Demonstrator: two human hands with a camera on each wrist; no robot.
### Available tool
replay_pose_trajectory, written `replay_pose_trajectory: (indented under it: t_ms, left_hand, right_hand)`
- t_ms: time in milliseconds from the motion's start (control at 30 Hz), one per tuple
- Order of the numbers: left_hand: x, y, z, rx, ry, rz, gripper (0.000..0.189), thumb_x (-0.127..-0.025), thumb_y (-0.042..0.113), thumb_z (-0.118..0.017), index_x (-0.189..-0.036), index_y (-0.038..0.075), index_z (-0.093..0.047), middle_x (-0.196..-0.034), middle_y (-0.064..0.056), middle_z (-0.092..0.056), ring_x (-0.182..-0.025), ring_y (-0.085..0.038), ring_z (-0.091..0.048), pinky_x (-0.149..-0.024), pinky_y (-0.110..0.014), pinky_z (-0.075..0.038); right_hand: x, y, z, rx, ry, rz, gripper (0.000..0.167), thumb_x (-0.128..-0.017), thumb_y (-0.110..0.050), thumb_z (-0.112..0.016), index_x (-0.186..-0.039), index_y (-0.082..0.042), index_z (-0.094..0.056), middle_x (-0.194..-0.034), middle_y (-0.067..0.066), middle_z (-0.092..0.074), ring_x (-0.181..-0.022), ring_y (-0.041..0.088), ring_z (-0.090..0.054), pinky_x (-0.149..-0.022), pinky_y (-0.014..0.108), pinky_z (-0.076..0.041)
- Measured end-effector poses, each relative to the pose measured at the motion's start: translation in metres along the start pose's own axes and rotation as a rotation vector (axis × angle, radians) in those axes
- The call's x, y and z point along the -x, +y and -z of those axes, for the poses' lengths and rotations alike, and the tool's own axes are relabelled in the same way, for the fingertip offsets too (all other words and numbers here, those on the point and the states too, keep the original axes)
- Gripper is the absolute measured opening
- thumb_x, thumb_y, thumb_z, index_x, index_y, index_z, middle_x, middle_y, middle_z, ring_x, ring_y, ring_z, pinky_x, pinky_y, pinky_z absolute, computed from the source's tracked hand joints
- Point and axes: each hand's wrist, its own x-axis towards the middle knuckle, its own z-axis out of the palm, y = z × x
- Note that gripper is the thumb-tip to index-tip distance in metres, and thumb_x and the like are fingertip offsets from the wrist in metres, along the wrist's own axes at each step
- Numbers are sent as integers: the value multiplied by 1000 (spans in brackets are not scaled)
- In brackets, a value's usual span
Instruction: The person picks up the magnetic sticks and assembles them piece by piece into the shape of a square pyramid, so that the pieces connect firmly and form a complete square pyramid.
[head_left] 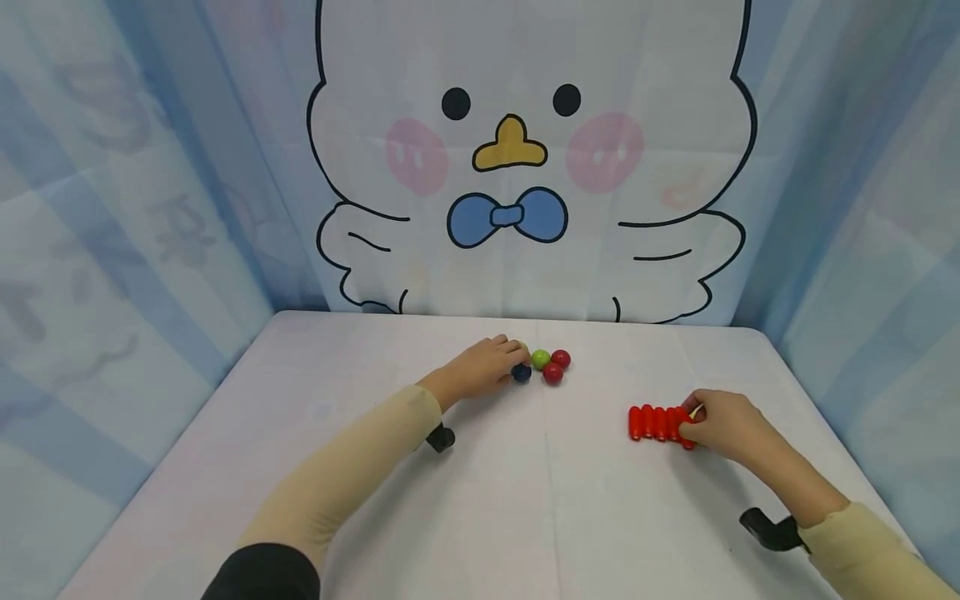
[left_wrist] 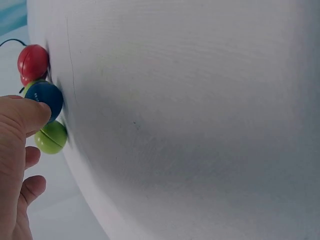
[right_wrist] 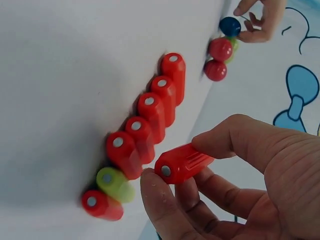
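Note:
At the far middle of the table, my left hand (head_left: 480, 369) holds a dark blue ball (left_wrist: 47, 94), thumb on its near side. Beside it sit two red balls (head_left: 553, 373) and a green ball (head_left: 541, 359); another green ball (left_wrist: 51, 138) is partly hidden behind the fingers. On the right, my right hand (head_left: 726, 423) pinches a red magnetic rod (right_wrist: 179, 165) with a silver dot on its end, between thumb and fingers. Just beside that rod, several similar red rods (right_wrist: 151, 114) lie side by side in a row, with a yellow-green rod (right_wrist: 118, 184) among them near one end.
The white table (head_left: 480, 517) ends at a back edge against a curtain (head_left: 510, 275) with a cartoon figure. More curtain hangs at both sides. A black wrist camera (head_left: 771, 531) juts out below the right forearm, another (head_left: 440, 437) below the left wrist.

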Motion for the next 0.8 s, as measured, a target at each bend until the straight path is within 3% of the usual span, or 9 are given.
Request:
replay_pose_trajectory:
  t_ms: [267,533,800]
  left_hand:
    - [0,4,1,-1,-17,8,45,-100,23,-70,-143,21,-56,-142,-2,-58,-130,-20,-52,-112,-34,-45]
    - [0,7,-1,47,-15,-4,39,-100,18,-70,-137,20,-59,-139,3,-63,-126,-17,-56,-111,-33,-46]
    - [4,9,3,44,-46,-4,41,-99,25,-72,-138,22,-58,-137,2,-61,-125,-18,-54,-113,-33,-45]
  right_hand:
    - [-2,-15,-7,-4,-15,14,35,-84,-9,-72,-113,10,-64,-89,14,-65,-76,23,-58,-64,34,-57]
    - [-2,-29,-14,9,-14,60,33,-83,-8,-73,-110,9,-66,-88,12,-65,-79,24,-57,-69,38,-56]
    - [-5,-41,-19,-18,-51,70,31,-85,-9,-75,-110,7,-67,-92,12,-66,-82,25,-58,-72,39,-57]
